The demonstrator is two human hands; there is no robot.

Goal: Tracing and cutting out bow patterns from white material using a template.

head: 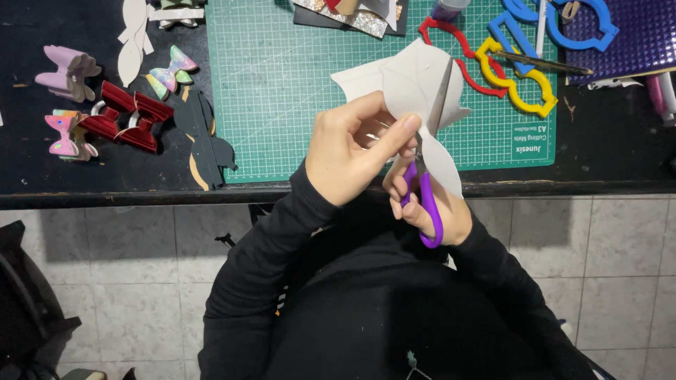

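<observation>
My left hand [352, 144] pinches a pale grey sheet cut into a bow-like shape [408, 88], held above the front edge of a green cutting mat [282, 84]. My right hand [433, 204] grips purple-handled scissors [426, 200] from below. Their blades point up and away and are biting into the sheet near its middle. The lower lobe of the sheet hangs over my right hand and hides part of it.
Finished bows in pink, red and iridescent colours [116, 112] and black cut shapes [208, 137] lie on the dark table [605, 151] at the left. Red, yellow and blue plastic templates [517, 77] lie at the back right beside a purple sheet [634, 35]. Tiled floor lies below.
</observation>
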